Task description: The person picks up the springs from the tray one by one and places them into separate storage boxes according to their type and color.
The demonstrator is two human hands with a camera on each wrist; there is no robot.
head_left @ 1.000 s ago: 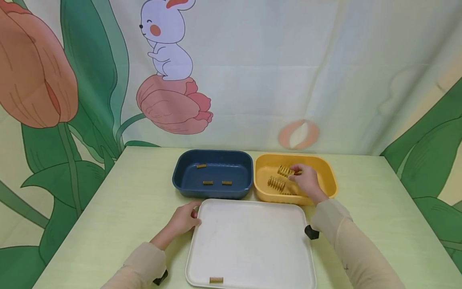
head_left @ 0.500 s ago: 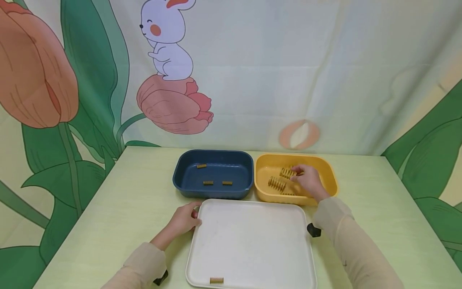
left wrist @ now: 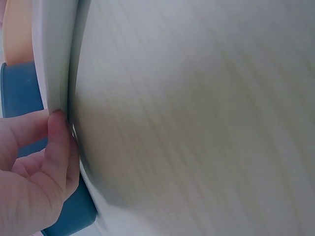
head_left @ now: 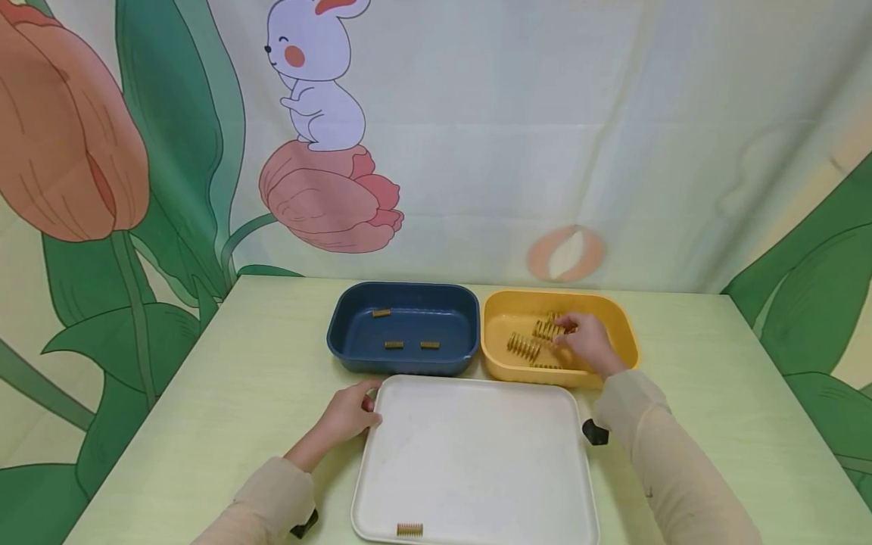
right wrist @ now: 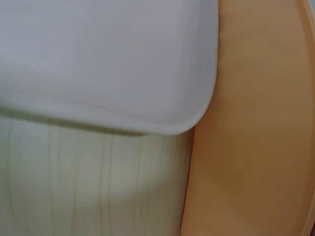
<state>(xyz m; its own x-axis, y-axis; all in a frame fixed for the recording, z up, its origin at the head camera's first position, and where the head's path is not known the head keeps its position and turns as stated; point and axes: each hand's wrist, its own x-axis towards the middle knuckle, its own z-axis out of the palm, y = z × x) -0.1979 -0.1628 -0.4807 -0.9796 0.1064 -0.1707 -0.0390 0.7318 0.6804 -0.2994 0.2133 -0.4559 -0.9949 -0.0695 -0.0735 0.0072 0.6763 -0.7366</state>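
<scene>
In the head view, my left hand [head_left: 346, 412] pinches the left edge of a white tray [head_left: 477, 454] near its far corner. The left wrist view has thumb and fingers [left wrist: 58, 142] at the tray's rim. One small brass coil spring [head_left: 409, 530] lies along the tray's near edge. My right hand [head_left: 584, 339] is inside the yellow bin [head_left: 616, 333], thumb and fingertips pinching a large brass spring [head_left: 545, 330]. Another large spring [head_left: 523, 347] lies close by it, and others show partly behind the spring and the bin's near wall. The right wrist view misses the hand.
A dark blue bin [head_left: 436, 322] stands left of the yellow one, holding a few small springs [head_left: 393, 345]. Both bins sit just beyond the tray's far edge on a pale wood-grain table [head_left: 225, 393]. Behind hangs a printed curtain [head_left: 477, 151].
My right hand has shifted slightly right inside the yellow bin, the large spring moving with it and uncovering part of another spring behind. The left hand and tray stay put.
</scene>
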